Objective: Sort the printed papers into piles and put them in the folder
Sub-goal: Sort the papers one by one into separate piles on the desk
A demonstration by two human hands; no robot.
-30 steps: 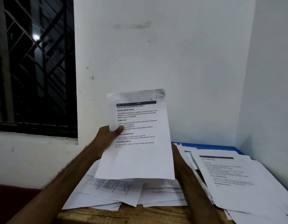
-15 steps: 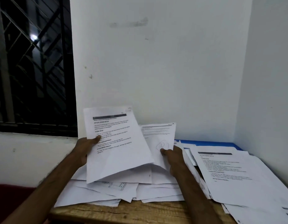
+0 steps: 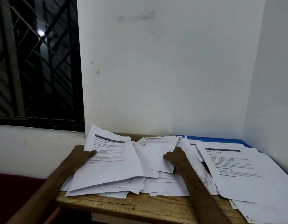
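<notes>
Atop the paper heap, printed sheet in the left hand's fingers

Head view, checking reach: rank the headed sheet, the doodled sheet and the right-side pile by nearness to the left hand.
1. Headed sheet, held by the left hand.
2. Doodled sheet, centre, in the right hand.
3. Right-side pile, far right.

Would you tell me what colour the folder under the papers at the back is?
The folder is blue, clearest in the head view.
</notes>
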